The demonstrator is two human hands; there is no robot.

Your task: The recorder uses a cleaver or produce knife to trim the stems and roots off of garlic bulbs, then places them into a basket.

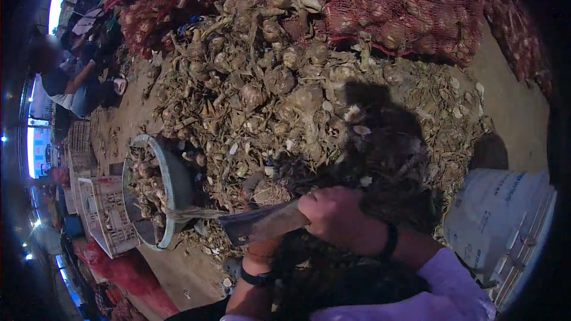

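My right hand [334, 214] grips a broad, cleaver-like knife [263, 224] whose flat blade points left. Behind that blade is my left hand [264, 250], mostly hidden, with a finger curled around a garlic bulb [271, 194]. The bulb's tangle of roots shows just above the blade. A dry stalk [196, 213] sticks out leftward from behind the blade, towards the rim of a round tub. In front of both hands spreads a heap of garlic [276, 84] with dry stalks, leaves and soil on it.
Left of the heap, a tilted-looking tub [168, 178] holds trimmed garlic, beside a white plastic crate [111, 218]. Full red mesh sacks [401, 9] line the far side. A white bucket [490, 218] bearing writing stands at right. Another person [71, 76] sits at far left.
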